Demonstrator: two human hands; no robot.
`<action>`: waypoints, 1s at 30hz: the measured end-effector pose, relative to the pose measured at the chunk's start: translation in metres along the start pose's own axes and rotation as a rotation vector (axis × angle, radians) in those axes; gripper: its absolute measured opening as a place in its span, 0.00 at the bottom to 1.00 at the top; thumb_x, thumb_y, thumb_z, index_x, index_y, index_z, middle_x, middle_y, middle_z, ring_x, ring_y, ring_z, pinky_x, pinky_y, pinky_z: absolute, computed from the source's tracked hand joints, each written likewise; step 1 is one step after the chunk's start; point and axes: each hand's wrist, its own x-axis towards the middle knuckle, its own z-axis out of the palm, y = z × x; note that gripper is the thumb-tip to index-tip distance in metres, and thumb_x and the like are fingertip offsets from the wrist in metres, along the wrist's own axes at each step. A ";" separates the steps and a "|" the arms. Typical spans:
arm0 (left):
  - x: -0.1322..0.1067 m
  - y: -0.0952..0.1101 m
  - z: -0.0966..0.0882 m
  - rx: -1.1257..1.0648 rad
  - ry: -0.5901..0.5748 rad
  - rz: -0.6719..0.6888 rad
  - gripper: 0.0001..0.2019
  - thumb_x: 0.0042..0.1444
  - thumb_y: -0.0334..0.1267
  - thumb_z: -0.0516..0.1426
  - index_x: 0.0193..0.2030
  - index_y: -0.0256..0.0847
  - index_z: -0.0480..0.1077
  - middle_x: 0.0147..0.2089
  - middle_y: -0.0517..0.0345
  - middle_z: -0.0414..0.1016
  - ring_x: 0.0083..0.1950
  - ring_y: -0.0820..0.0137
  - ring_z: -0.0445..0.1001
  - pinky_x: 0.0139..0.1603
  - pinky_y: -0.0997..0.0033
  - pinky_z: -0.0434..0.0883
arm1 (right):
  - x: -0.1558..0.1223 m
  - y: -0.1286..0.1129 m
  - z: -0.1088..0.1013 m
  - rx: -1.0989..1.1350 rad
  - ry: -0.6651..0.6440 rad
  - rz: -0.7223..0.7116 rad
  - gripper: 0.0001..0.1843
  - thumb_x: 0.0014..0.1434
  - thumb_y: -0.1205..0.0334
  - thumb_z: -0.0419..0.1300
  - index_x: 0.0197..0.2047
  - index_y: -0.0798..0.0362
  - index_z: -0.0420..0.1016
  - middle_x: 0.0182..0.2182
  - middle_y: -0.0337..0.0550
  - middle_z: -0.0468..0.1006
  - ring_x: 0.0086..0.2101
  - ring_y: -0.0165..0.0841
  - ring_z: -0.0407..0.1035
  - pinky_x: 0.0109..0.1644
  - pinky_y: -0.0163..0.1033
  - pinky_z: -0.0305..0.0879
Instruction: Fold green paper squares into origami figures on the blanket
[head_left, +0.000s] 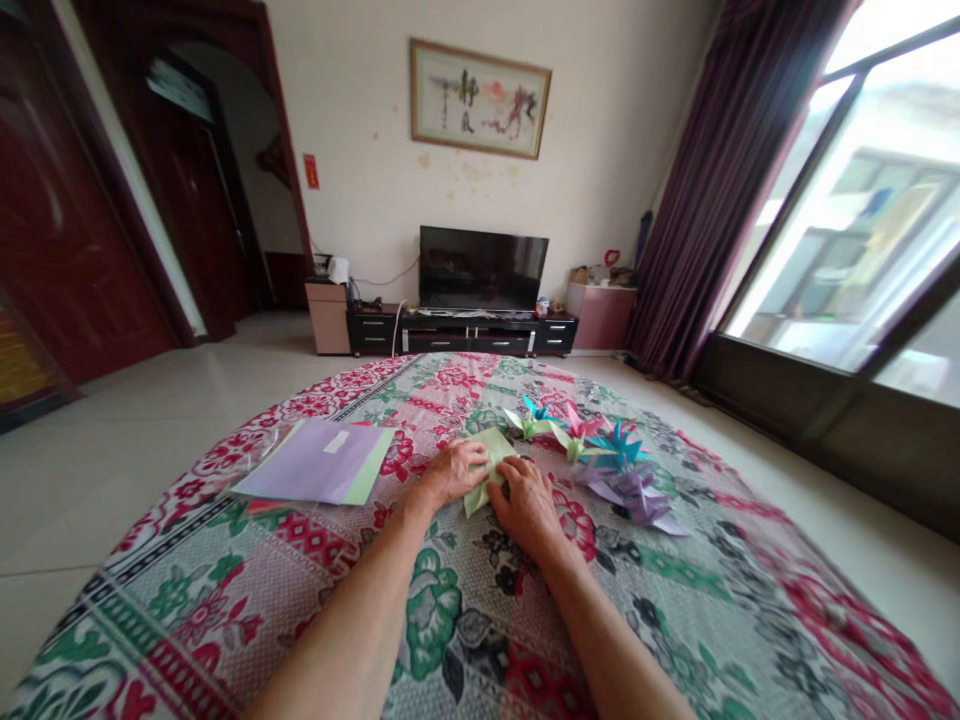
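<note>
A folded sheet of light green origami paper lies on the cloth-covered table between my hands. My left hand is on its left side, fingers bent and pressing the paper. On the right side, my right hand has its fingers curled onto the paper's edge; its thumb touches the near part. To the right stand several folded paper cranes: light green cranes, blue cranes, a pink crane and purple cranes. The paper's middle is partly hidden by my fingers.
A stack of coloured paper, purple on top with a green edge, lies left of my hands on clear plastic. The round table wears a flowered tablecloth. Beyond it stand a television and a low cabinet.
</note>
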 end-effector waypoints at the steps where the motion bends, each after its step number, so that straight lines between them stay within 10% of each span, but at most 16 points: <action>1: -0.001 0.000 0.000 0.000 0.006 0.002 0.10 0.52 0.33 0.57 0.40 0.41 0.77 0.50 0.54 0.74 0.52 0.66 0.70 0.58 0.65 0.63 | 0.000 0.000 -0.001 -0.004 -0.001 -0.003 0.13 0.59 0.58 0.51 0.43 0.51 0.72 0.49 0.47 0.71 0.49 0.39 0.63 0.51 0.43 0.54; 30: -0.003 0.000 0.000 -0.087 -0.022 -0.082 0.10 0.53 0.39 0.58 0.41 0.44 0.76 0.52 0.57 0.72 0.53 0.67 0.67 0.59 0.67 0.61 | -0.016 -0.005 -0.015 0.173 -0.024 -0.200 0.09 0.58 0.66 0.53 0.37 0.50 0.75 0.38 0.43 0.73 0.41 0.34 0.65 0.50 0.40 0.56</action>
